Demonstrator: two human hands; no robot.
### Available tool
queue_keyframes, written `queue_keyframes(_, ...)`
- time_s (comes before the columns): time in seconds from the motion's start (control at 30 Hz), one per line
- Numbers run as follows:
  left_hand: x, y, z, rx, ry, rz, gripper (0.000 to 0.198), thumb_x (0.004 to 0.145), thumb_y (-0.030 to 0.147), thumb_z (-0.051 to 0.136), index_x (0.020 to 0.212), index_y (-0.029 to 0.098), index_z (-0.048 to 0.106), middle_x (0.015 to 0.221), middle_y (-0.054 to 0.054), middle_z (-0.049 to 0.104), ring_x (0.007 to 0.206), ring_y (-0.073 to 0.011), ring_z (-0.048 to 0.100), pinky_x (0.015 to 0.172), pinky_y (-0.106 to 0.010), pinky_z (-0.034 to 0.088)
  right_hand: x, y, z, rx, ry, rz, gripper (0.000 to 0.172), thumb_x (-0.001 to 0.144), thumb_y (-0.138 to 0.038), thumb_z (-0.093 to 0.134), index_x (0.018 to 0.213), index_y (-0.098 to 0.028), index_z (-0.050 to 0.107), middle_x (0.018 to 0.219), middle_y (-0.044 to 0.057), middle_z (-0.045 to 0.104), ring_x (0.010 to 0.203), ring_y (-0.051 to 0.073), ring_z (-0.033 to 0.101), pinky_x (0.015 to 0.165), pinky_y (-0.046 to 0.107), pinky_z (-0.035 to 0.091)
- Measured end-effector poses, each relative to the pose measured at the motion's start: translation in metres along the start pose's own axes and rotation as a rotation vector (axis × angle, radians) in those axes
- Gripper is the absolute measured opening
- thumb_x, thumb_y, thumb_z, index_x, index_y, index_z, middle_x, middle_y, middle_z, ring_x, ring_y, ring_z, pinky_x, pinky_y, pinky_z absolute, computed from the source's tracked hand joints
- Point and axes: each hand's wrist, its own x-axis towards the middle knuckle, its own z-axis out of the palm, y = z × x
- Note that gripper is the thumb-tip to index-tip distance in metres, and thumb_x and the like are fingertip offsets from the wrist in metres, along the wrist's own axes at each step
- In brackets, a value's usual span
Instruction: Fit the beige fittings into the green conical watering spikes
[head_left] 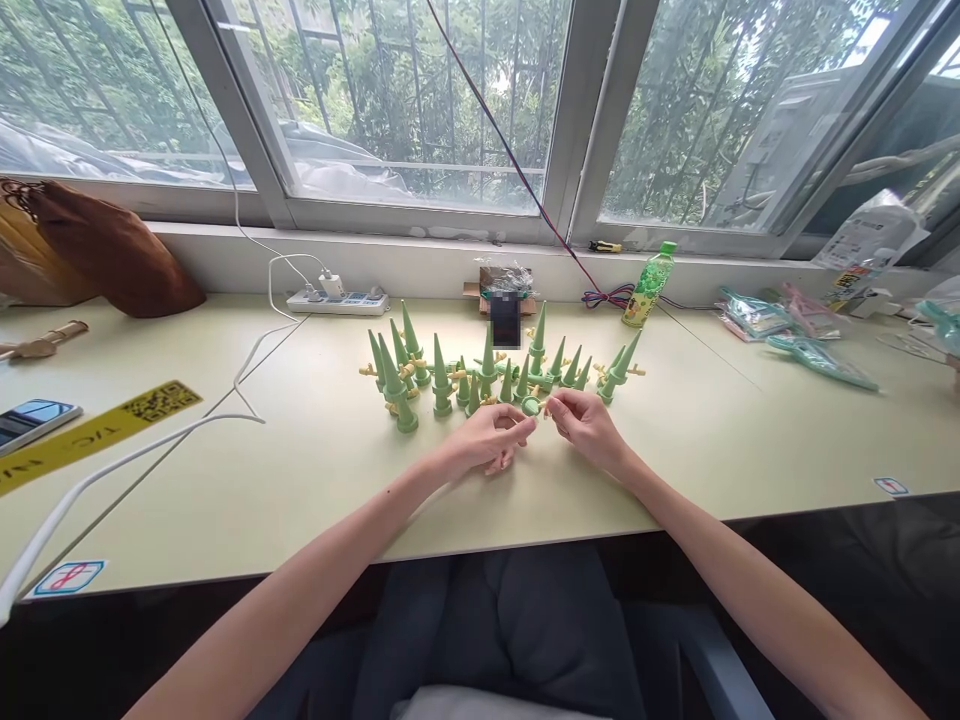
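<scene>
A small round green piece sits between my two hands, above the table near its front. My left hand is closed on this piece with its thumb and fingertips. At the piece's right side, my right hand pinches a small yellow peg that meets it; how deep the peg goes in I cannot tell. Just beyond my hands stand several green cones on collars, among them a tall cone at the left and a cone at the right. Many carry yellow pegs on their sides.
Behind the cones are a small cardboard box and a green-capped drink bottle. A power strip lies at the back left, its white cable running forward. Plastic packets are at the right, a phone at the far left.
</scene>
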Motion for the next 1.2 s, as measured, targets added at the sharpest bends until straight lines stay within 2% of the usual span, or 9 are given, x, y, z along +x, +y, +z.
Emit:
queue_keyframes(0.1, 0.000, 0.001, 0.000, -0.085, -0.097, 0.004, 0.054, 0.078, 0.064, 0.066, 0.094, 0.013, 0.058, 0.080, -0.002, 0.060, 0.041, -0.0033, 0.047, 0.034, -0.017, 0.034, 0.000, 0.000, 0.000, -0.009, 0.000, -0.006, 0.037, 0.093, -0.049, 0.055, 0.073, -0.018, 0.056, 0.054, -0.004, 0.038, 0.047, 0.010, 0.032, 0.044, 0.025, 0.026)
queue_keyframes(0.27, -0.002, 0.003, 0.000, -0.224, -0.141, 0.043, 0.054, 0.082, 0.065, 0.060, 0.091, 0.012, 0.060, 0.084, -0.004, 0.060, 0.046, -0.0034, 0.048, 0.034, -0.016, 0.032, -0.001, -0.002, 0.000, -0.013, -0.001, -0.012, 0.034, 0.094, -0.047, 0.055, 0.076, -0.018, 0.056, 0.055, -0.004, 0.039, 0.048, 0.010, 0.033, 0.045, 0.025, 0.026)
queue_keyframes(0.4, -0.001, 0.002, 0.000, -0.204, -0.115, 0.040, 0.049, 0.083, 0.061, 0.061, 0.083, 0.013, 0.058, 0.063, 0.000, 0.056, 0.041, -0.0032, 0.042, 0.034, -0.016, 0.029, -0.002, -0.003, 0.001, -0.004, -0.022, -0.020, 0.033, 0.094, -0.046, 0.055, 0.077, -0.018, 0.056, 0.056, -0.004, 0.038, 0.048, 0.010, 0.032, 0.045, 0.025, 0.025)
queue_keyframes(0.47, 0.000, 0.001, 0.001, -0.181, -0.089, 0.046, 0.045, 0.082, 0.058, 0.066, 0.080, 0.013, 0.057, 0.055, 0.003, 0.052, 0.039, -0.0030, 0.039, 0.034, -0.016, 0.028, -0.002, -0.003, 0.002, -0.020, -0.032, -0.029, 0.034, 0.094, -0.046, 0.055, 0.075, -0.018, 0.055, 0.057, -0.004, 0.039, 0.049, 0.010, 0.032, 0.046, 0.025, 0.025)
queue_keyframes(0.63, 0.000, 0.000, 0.004, -0.139, 0.012, 0.094, 0.045, 0.075, 0.054, 0.074, 0.074, 0.013, 0.056, 0.057, 0.002, 0.055, 0.041, -0.0036, 0.042, 0.036, -0.017, 0.030, -0.002, -0.004, 0.003, -0.066, -0.055, -0.040, 0.035, 0.094, -0.046, 0.054, 0.072, -0.018, 0.053, 0.057, -0.004, 0.041, 0.050, 0.010, 0.034, 0.047, 0.025, 0.027)
queue_keyframes(0.73, 0.001, -0.003, 0.005, -0.024, 0.077, 0.160, 0.040, 0.074, 0.049, 0.076, 0.073, 0.014, 0.058, 0.050, 0.004, 0.052, 0.037, -0.0046, 0.042, 0.036, -0.019, 0.031, -0.001, -0.002, 0.003, -0.088, -0.071, -0.036, 0.035, 0.094, -0.045, 0.053, 0.072, -0.018, 0.053, 0.056, -0.003, 0.042, 0.050, 0.010, 0.036, 0.047, 0.025, 0.027)
queue_keyframes(0.83, 0.001, -0.005, 0.007, 0.050, 0.132, 0.253, 0.036, 0.076, 0.047, 0.075, 0.076, 0.015, 0.060, 0.052, 0.004, 0.053, 0.036, -0.0055, 0.043, 0.036, -0.020, 0.033, -0.001, -0.001, 0.004, -0.065, -0.084, -0.003, 0.035, 0.095, -0.045, 0.053, 0.073, -0.018, 0.054, 0.053, -0.004, 0.041, 0.047, 0.010, 0.034, 0.046, 0.024, 0.026)
queue_keyframes(1.03, 0.001, -0.006, 0.012, 0.326, 0.335, 0.454, 0.037, 0.078, 0.047, 0.073, 0.068, 0.016, 0.056, 0.057, 0.002, 0.058, 0.044, -0.0085, 0.053, 0.044, -0.021, 0.043, -0.002, -0.005, 0.005, 0.215, -0.136, 0.120, 0.041, 0.092, -0.050, 0.057, 0.068, -0.019, 0.048, 0.051, -0.008, 0.031, 0.043, 0.007, 0.026, 0.043, 0.023, 0.020)
queue_keyframes(1.2, 0.000, -0.008, 0.014, 0.531, 0.392, 0.559, 0.030, 0.085, 0.040, 0.068, 0.070, 0.016, 0.056, 0.060, 0.002, 0.057, 0.050, -0.0094, 0.054, 0.050, -0.021, 0.046, 0.000, -0.009, 0.003, 0.397, -0.197, 0.199, 0.043, 0.090, -0.050, 0.062, 0.065, -0.019, 0.045, 0.052, -0.010, 0.024, 0.043, 0.005, 0.018, 0.042, 0.023, 0.015)
